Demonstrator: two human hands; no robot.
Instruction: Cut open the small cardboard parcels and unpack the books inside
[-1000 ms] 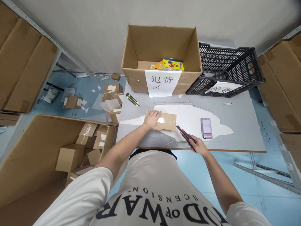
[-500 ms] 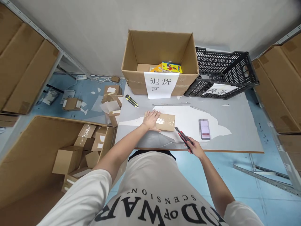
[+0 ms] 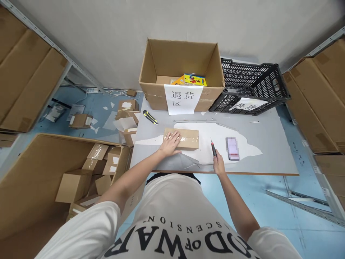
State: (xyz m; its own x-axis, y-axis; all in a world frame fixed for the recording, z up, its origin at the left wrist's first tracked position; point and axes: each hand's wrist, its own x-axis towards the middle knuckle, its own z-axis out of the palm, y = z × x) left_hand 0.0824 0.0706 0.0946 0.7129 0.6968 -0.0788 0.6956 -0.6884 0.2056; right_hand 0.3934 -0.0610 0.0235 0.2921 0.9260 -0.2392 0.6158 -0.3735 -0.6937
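A small taped cardboard box (image 3: 190,139) lies flat on the table near its front edge. My left hand (image 3: 170,143) rests on the left part of that box with its fingers stretched out. To the right of the box, my right hand (image 3: 219,162) is closed around a red and black box cutter (image 3: 214,149). The cutter's tip points away from me and stands apart from the box. A phone (image 3: 232,149) with a blurred screen lies just right of the cutter.
A yellow and black box cutter (image 3: 150,117) lies at the table's left. Behind stand an open carton (image 3: 153,95) holding colourful boxes and a black plastic crate (image 3: 272,91). A large carton (image 3: 29,158) of small boxes stands at the left. Torn white paper (image 3: 242,145) covers part of the table.
My right hand has turned the red and black box cutter from pointing at the box to pointing forward, clear of it. My left hand stays on the box, its fingers flatter.
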